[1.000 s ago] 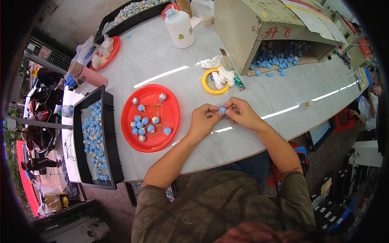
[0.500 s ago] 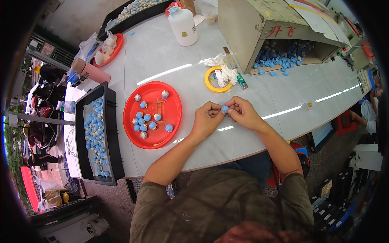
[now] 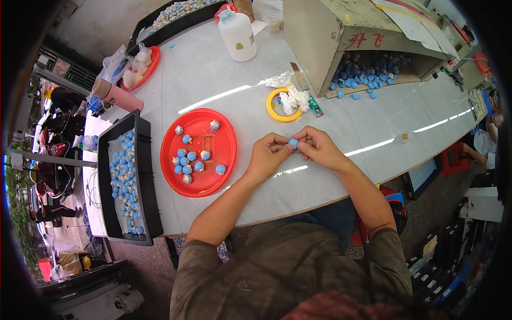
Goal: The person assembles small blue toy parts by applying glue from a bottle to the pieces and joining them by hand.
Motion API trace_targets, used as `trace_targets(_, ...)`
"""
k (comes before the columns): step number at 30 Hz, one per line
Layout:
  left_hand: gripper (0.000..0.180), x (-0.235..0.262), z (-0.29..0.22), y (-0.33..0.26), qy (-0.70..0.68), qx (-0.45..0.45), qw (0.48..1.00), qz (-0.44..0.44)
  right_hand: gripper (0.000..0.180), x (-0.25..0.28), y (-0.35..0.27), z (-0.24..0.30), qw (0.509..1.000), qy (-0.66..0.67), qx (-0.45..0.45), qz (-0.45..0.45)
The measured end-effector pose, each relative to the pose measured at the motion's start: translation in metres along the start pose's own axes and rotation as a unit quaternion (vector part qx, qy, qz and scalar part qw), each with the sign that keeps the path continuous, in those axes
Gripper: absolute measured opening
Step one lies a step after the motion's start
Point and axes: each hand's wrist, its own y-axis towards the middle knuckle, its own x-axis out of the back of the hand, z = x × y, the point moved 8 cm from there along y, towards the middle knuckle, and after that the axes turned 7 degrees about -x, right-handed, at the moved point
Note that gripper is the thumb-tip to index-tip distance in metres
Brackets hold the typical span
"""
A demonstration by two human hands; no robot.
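Note:
Between my fingertips, above the grey table, is a small round blue piece (image 3: 293,143). My left hand (image 3: 269,156) pinches it from one side, thumb and fingers closed. From the other side my right hand (image 3: 319,148) grips the same piece, its fingers curled. Its finer shape is mostly covered by my fingers. Left of my hands lies a red round plate (image 3: 224,136) with several blue balls (image 3: 192,156) on it, some showing cream-coloured tufts. Beyond my hands a roll of yellow tape (image 3: 272,112) lies with crumpled white tissue (image 3: 294,100) on it.
A black tray (image 3: 151,186) of similar balls stands at the table's left edge, near a pink bottle (image 3: 120,96). At the back are a white plastic bottle (image 3: 237,40) and an open-fronted box (image 3: 314,42) with blue pieces inside. A small green packet (image 3: 315,106) lies near the tape.
Both hands still hold the blue piece, with only a slight shift of the fingers. The whole view has moved a little; the plate's contents look the same.

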Motion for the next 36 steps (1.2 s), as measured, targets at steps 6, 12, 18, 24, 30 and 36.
trace_targets(6,0.014,0.0002,0.0047,-0.0006,0.02,-0.001,1.0,-0.006,0.012,0.0004,0.0017,-0.0048,1.0,-0.022,0.001,-0.012)
trace_targets(12,0.014,-0.0009,0.0041,-0.0049,0.026,-0.014,0.999,-0.021,0.011,-0.0029,-0.0011,-0.0033,1.0,-0.02,0.013,-0.015)
trace_targets(18,0.016,-0.0022,0.0052,-0.0055,0.026,-0.001,0.999,-0.036,0.011,-0.0019,0.0004,-0.0063,1.0,-0.011,0.012,-0.017)
trace_targets(24,0.018,-0.0012,0.0014,0.0031,0.034,0.05,0.998,-0.023,0.014,0.0033,0.0011,-0.0042,1.0,0.017,-0.017,-0.007)
trace_targets(30,0.017,0.0002,0.0008,0.0001,0.032,0.034,0.998,-0.031,0.012,-0.0002,0.0026,-0.0023,1.0,-0.004,-0.012,-0.011)
trace_targets(36,0.016,-0.0027,0.0008,0.0,0.013,0.01,1.0,-0.023,0.01,-0.0004,0.0021,-0.0016,1.0,-0.002,0.002,-0.011)
